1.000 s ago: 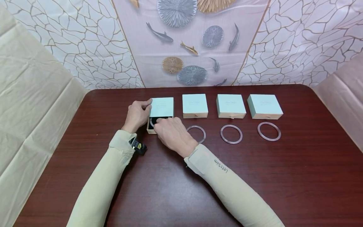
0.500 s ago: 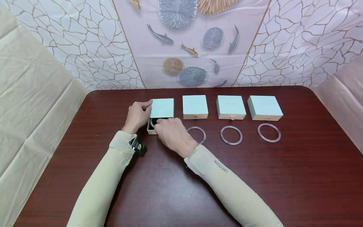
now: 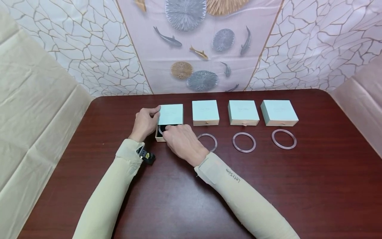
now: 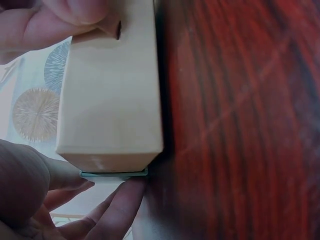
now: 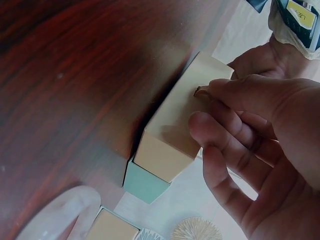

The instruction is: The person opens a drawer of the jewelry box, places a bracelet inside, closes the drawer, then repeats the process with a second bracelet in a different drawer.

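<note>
The leftmost pale mint gift box [image 3: 171,114] lies on the table with its cream drawer [image 4: 110,110] pulled partly out toward me. My left hand [image 3: 143,123] grips the mint sleeve of this box from its left side. At the drawer's front, my right hand [image 3: 183,141] pinches a small pull tab [image 5: 200,91] between thumb and forefinger. Inside the dark-lined drawer, part of a pale bangle [image 3: 159,130] shows; the right hand hides the rest in the head view.
Three more mint boxes, the left one [image 3: 205,111], the middle one [image 3: 243,111] and the right one [image 3: 279,111], stand shut along the back. Before them lie three pale lilac bangles: one partly behind my right hand [image 3: 216,143], a middle bangle [image 3: 244,151] and a right bangle [image 3: 273,136].
Both hands keep their places on the leftmost box, and the drawer stays equally far out. Only the head view shifts very slightly.
</note>
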The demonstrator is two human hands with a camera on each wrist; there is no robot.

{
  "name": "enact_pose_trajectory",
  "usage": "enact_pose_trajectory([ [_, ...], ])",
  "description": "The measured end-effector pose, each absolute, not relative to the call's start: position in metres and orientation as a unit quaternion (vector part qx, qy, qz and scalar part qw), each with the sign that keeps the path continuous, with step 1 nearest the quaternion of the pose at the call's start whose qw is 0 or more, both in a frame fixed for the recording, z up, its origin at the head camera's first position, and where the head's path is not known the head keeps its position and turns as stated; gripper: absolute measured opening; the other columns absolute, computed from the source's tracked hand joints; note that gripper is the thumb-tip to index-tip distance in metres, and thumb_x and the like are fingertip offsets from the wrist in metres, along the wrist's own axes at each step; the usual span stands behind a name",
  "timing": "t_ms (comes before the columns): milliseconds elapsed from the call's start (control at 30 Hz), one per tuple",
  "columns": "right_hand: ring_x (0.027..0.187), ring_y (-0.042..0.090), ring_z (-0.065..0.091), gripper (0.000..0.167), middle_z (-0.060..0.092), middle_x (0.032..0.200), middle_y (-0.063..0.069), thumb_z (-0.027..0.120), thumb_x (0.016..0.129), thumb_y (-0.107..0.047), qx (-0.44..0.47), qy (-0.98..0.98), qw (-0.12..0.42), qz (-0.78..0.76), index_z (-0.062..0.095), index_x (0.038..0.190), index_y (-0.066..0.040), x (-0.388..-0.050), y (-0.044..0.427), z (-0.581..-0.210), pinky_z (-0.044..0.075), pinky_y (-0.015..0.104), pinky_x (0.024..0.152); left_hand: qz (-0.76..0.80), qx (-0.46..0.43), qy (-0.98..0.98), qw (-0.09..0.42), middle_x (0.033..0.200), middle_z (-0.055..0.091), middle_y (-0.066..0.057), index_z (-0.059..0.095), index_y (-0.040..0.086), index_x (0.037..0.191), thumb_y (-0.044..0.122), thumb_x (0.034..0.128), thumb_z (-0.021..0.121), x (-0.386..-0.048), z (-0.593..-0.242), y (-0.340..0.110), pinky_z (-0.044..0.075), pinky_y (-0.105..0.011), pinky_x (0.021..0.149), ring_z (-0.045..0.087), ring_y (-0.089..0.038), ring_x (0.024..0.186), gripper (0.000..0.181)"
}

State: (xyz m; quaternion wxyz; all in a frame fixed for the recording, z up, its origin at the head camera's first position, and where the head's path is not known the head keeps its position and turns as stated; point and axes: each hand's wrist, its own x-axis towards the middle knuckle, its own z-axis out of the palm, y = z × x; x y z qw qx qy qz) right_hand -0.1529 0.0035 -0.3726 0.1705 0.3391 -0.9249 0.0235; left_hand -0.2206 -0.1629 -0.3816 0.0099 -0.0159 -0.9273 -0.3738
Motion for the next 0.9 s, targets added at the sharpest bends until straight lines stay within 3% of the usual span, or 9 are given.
enact_pose_trajectory([
  [233, 0.05, 0.014, 0.052, 0.036, 0.06, 0.065, -0.003, 0.06, 0.089, 0.003, 0.34, -0.924, 0.174, 0.017, 0.061, 0.059, -0.018, -0.1538, 0.0019, -0.3735, 0.045, 0.032, 0.045, -0.377, -0.015, -0.926, 0.014, 0.093, 0.074, -0.017, 0.059, 0.019, 0.144, 0.022, 0.1062, 0.05, -0.2206, -0.383, -0.1642, 0.036, -0.029, 0.054, 0.037, -0.015, 0.047, 0.039],
  [500, 0.054, 0.017, 0.058, 0.033, 0.061, 0.066, -0.002, 0.062, 0.089, 0.001, 0.332, -0.926, 0.178, 0.022, 0.064, 0.062, -0.017, -0.1557, 0.0025, -0.3751, 0.048, 0.033, 0.047, -0.378, -0.016, -0.926, 0.011, 0.114, 0.076, -0.014, 0.06, 0.018, 0.143, 0.022, 0.1056, 0.051, -0.2208, -0.3819, -0.1634, 0.037, -0.029, 0.056, 0.039, -0.014, 0.05, 0.039],
  [667, 0.053, 0.017, 0.057, 0.036, 0.059, 0.064, -0.001, 0.06, 0.089, 0.003, 0.334, -0.926, 0.171, 0.032, 0.061, 0.059, -0.017, -0.1571, 0.004, -0.3739, 0.047, 0.033, 0.046, -0.38, -0.015, -0.925, 0.007, 0.101, 0.076, -0.017, 0.06, 0.019, 0.143, 0.023, 0.1055, 0.051, -0.2219, -0.3806, -0.1623, 0.035, -0.028, 0.052, 0.036, -0.015, 0.046, 0.039],
  [900, 0.053, 0.017, 0.059, 0.038, 0.058, 0.062, -0.002, 0.061, 0.087, 0.003, 0.326, -0.929, 0.172, 0.033, 0.058, 0.055, -0.017, -0.1573, 0.0014, -0.3752, 0.048, 0.035, 0.046, -0.38, -0.025, -0.924, 0.015, 0.1, 0.076, -0.016, 0.06, 0.017, 0.143, 0.022, 0.1057, 0.051, -0.221, -0.3818, -0.1648, 0.035, -0.028, 0.051, 0.035, -0.013, 0.045, 0.039],
])
